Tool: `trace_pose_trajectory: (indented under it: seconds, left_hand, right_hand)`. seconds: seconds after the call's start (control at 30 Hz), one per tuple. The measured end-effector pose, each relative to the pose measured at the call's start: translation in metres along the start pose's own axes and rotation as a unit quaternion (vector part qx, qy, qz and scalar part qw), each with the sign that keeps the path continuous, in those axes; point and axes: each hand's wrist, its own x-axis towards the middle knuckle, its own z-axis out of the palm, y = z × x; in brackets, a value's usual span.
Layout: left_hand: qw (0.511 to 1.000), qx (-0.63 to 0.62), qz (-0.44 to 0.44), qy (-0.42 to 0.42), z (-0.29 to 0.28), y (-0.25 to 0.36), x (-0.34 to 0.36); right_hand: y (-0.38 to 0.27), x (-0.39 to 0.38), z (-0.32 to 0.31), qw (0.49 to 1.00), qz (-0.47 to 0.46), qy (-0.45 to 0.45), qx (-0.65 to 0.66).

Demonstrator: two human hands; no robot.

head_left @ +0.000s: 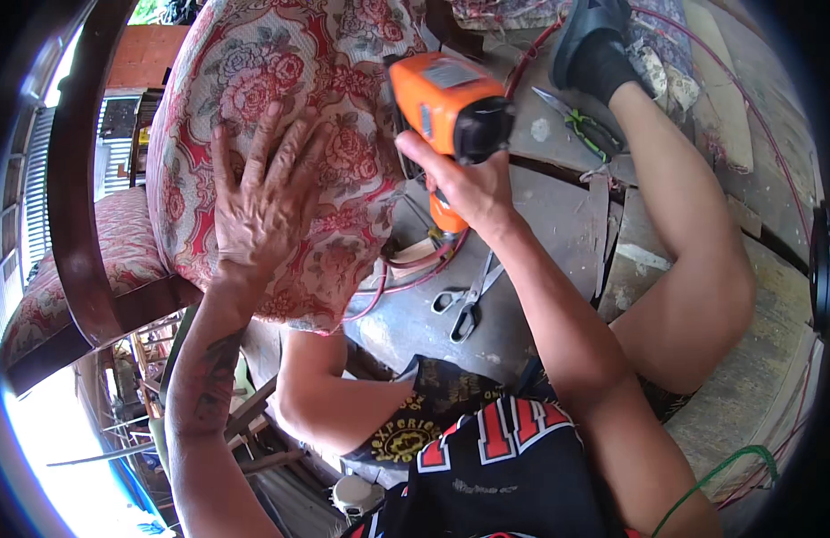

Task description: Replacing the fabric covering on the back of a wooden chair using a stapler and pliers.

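Observation:
A red and cream floral upholstery fabric (343, 242) covers a rounded padded piece in front of me, its loose edge hanging toward my knees. My left hand (262, 206) lies flat on it with the fingers spread. To the right, my right hand (478, 193) is wrapped around the grip of an orange and black staple gun (446, 94). The gun is at the right side of the padded piece; whether its nose touches the fabric cannot be made out. A red air hose (451, 260) runs below the gun's handle.
Scissors (469, 309) lie on the worn wooden boards below the staple gun. Green-handled pliers (590, 134) rest near my shoe (587, 36). On the left stands a dark wooden chair frame (78, 206) with a matching floral seat (119, 238). A green cord (747, 453) is at lower right.

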Motion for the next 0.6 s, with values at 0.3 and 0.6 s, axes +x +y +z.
trace_pose_trajectory:
  seconds: [0.3, 0.6]
  left_hand:
    - [1.000, 0.015, -0.004, -0.004, 0.011, -0.001, -0.007]
    - [1.000, 0.012, -0.003, -0.014, 0.006, 0.000, -0.004]
  right_hand:
    - [-0.031, 0.008, -0.047, 0.988, -0.044, -0.113, -0.097]
    - [-0.067, 0.054, -0.041, 0.939, -0.274, -0.162, -0.127]
